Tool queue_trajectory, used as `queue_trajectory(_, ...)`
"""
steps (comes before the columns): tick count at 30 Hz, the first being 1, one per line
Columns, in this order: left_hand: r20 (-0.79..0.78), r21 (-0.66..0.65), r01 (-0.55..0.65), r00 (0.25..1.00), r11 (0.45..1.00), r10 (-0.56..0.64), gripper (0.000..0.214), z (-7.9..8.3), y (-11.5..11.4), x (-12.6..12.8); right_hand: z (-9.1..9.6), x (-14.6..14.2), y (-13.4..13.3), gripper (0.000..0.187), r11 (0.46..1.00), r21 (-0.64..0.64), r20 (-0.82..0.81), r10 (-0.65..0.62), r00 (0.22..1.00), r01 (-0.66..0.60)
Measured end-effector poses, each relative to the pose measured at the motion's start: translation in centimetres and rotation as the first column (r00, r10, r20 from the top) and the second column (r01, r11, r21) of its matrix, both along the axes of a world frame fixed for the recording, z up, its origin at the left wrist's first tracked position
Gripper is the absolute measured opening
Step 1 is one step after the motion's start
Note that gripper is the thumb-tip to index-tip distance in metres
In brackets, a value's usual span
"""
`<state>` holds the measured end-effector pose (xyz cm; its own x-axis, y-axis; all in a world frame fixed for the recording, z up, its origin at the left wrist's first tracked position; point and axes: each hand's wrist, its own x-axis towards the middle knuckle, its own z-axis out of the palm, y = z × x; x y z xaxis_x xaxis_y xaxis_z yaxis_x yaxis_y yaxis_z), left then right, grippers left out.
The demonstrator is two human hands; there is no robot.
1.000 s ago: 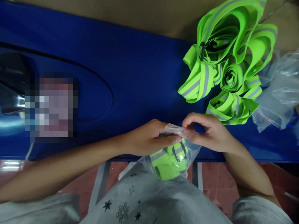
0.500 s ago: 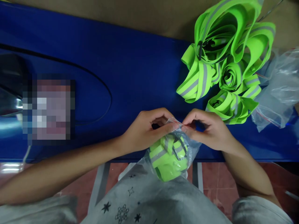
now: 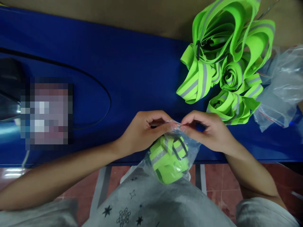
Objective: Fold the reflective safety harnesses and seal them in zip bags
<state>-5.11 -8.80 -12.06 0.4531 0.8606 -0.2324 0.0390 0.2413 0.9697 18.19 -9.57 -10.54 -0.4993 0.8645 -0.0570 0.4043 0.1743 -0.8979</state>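
A clear zip bag (image 3: 193, 143) hangs over the table's front edge, its top edge with a red line pinched between both hands. My left hand (image 3: 149, 132) is closed, thumb and forefinger on the left part of that edge. Close beside it, my right hand (image 3: 208, 129) is closed on the right part. Inside the bag lies a folded lime-green reflective strap (image 3: 167, 160) with grey stripes and a black buckle. The other fingers of both hands curl inward, partly hidden.
On the blue table (image 3: 142, 72), a pile of lime-green reflective straps (image 3: 227, 63) lies at the back right. Several clear bags (image 3: 281, 88) lie beyond it at far right. A black cable (image 3: 94, 75) curves on the left near a blurred-out item (image 3: 48, 113).
Both hands and the bag's top edge have shifted slightly to the left in view. The pinch on the bag stays; the table's things shift slightly left with the camera.
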Motion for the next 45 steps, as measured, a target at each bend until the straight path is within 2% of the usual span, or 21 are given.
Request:
queue_trajectory(7, -0.011, 0.086, 0.034, 0.999, 0.996, -0.033, 0.013, -0.2, -0.1, -0.1, 0.0, -0.5, -0.1, 0.003, 0.998, 0.067, -0.017, 0.009, 1.000, -0.008)
queue_trajectory(10, -0.075, 0.159, 0.057, 0.996, 0.986, -0.045, 0.012, -0.1, 0.0, -0.1, -0.2, -0.6, -0.1, 0.004, 0.996, 0.090, -0.004, 0.019, 1.000, -0.018)
queue_trajectory(12, -0.147, 0.270, 0.100, 0.987, 0.958, -0.061, 0.009, -0.1, 0.0, -0.2, -0.5, -0.8, -0.1, 0.005, 0.992, 0.125, 0.009, 0.021, 1.000, -0.022)
queue_trajectory(15, -0.246, 0.433, 0.183, 0.966, 0.883, -0.079, 0.007, -0.4, -0.3, -0.3, -0.7, -1.4, -0.3, 0.006, 0.982, 0.187, 0.005, 0.023, 1.000, -0.023)
queue_trajectory(18, -0.273, 0.477, 0.204, 0.959, 0.855, -0.076, 0.010, -0.6, -0.4, -0.4, -0.9, -1.9, -0.4, 0.008, 0.977, 0.211, -0.015, 0.017, 1.000, -0.014)
queue_trajectory(21, -0.260, 0.356, 0.154, 0.964, 0.922, -0.061, 0.015, -0.5, 0.1, -0.4, -1.0, -1.9, -0.2, 0.006, 0.989, 0.147, -0.039, -0.007, 0.999, 0.013)
queue_trajectory(24, -0.177, 0.100, 0.084, 0.982, 0.991, -0.066, 0.022, -0.2, 1.3, -0.7, -1.0, -0.8, 0.3, 0.008, 0.997, 0.060, -0.036, -0.045, 0.998, 0.047)
queue_trajectory(26, -0.079, -0.076, 0.096, 0.992, 0.992, -0.102, 0.026, -0.1, 2.2, -1.1, -0.7, 0.2, 0.7, 0.012, 0.997, 0.037, -0.004, -0.066, 0.998, 0.066)
queue_trajectory(28, -0.011, -0.185, 0.143, 0.989, 0.972, -0.148, 0.028, 0.0, 3.0, -1.5, -0.3, 1.1, 1.0, 0.013, 0.998, 0.048, 0.051, -0.042, 0.998, 0.039)
queue_trajectory(30, 0.001, -0.190, 0.153, 0.988, 0.970, -0.155, 0.028, 0.0, 3.4, -1.8, 0.2, 1.8, 1.1, 0.015, 0.997, 0.073, 0.109, 0.013, 0.994, -0.021)
queue_trajectory(32, -0.020, -0.141, 0.102, 0.994, 0.985, -0.106, 0.028, -0.1, 3.3, -1.8, 0.5, 2.0, 1.1, 0.015, 0.995, 0.083, 0.140, 0.048, 0.989, -0.060)
queue_trajectory(36, -0.047, -0.055, 0.041, 0.998, 0.998, -0.044, 0.030, -0.5, 2.7, -1.3, 0.1, 1.7, 1.1, 0.010, 0.989, 0.137, 0.161, 0.035, 0.986, -0.058)
queue_trajectory(40, 0.014, -0.072, 0.023, 1.000, 0.997, -0.022, 0.035, -0.8, 2.7, -0.9, -0.2, 1.3, 1.0, 0.012, 0.977, 0.202, 0.175, 0.038, 0.984, -0.074)
queue_trajectory(43, 0.093, -0.128, -0.035, 0.995, 0.991, 0.048, 0.039, -0.8, 3.0, -1.0, 1.1, 1.8, 0.4, 0.013, 0.984, 0.174, 0.145, 0.022, 0.989, -0.047)
queue_trajectory(45, 0.147, -0.167, -0.058, 0.986, 0.984, 0.083, 0.039, -0.7, 3.1, -1.0, 2.5, 3.2, -0.6, 0.013, 0.989, 0.150, 0.101, -0.011, 0.995, -0.005)
